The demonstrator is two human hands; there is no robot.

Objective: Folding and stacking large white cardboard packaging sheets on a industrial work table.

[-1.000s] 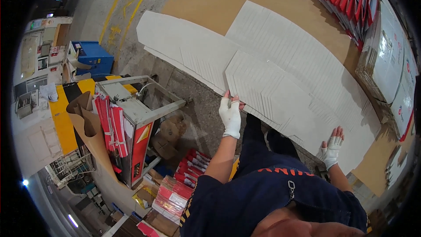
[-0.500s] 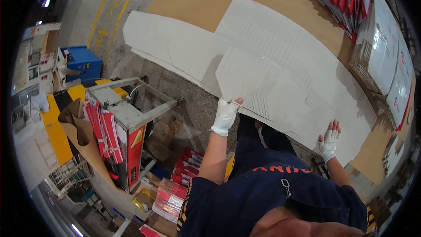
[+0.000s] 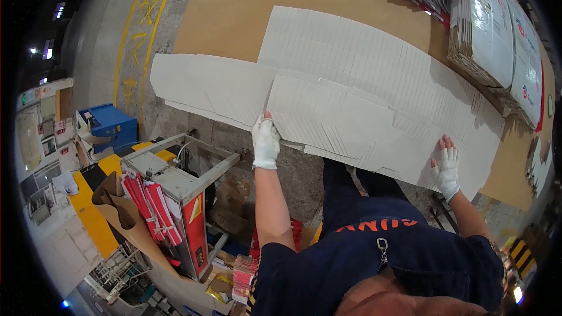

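Left hand (image 3: 266, 143) pinching the near edge of the top grey sheet (image 3: 339, 126) on the bench (image 3: 234, 11), right hand (image 3: 447, 167) flat on its far corner, so I'd pull both ends evenly, or it'll skew and drag the sheets underneath.

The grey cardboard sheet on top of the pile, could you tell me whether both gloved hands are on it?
Yes, the left hand grips the near edge of the grey cardboard sheet and the right hand rests flat near its right end.
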